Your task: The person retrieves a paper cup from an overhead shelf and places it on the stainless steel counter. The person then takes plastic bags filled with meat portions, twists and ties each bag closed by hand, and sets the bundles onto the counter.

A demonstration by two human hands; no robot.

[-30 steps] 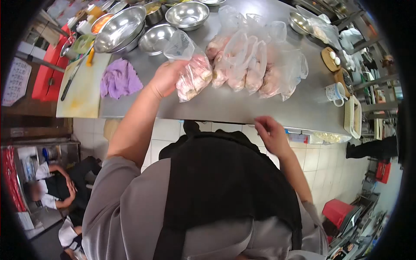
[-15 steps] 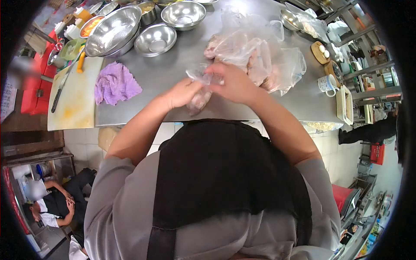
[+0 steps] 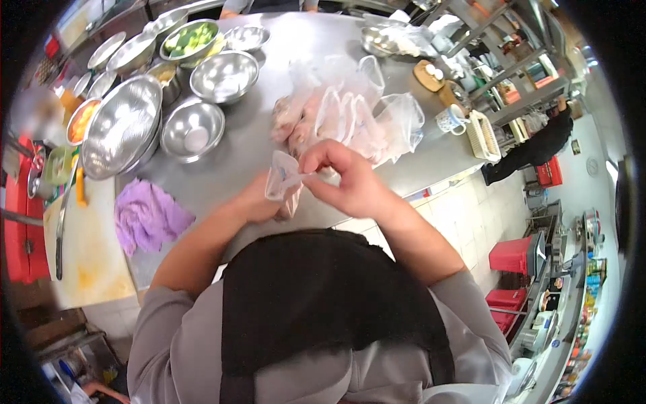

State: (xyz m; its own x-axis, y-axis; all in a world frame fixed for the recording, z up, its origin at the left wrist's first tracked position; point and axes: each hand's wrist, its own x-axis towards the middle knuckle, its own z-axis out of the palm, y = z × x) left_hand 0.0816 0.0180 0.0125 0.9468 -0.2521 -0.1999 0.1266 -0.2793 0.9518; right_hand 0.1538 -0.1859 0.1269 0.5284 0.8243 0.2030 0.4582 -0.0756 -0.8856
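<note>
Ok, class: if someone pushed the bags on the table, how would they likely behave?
The bags would probably flop, their thin film being creased. They may feel weighty where pink contents show through. Smooth plastic might slide on this smooth table.

Right hand (image 3: pixel 344 183) pinched — left hand (image 3: pixel 260 198) seemingly curled, partly hidden

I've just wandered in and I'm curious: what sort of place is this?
Probably a working kitchen, perhaps a restaurant's. A cutting board with a long knife, many metal bowls and plastic bags of what looks like raw meat share a steel worktable.
</note>
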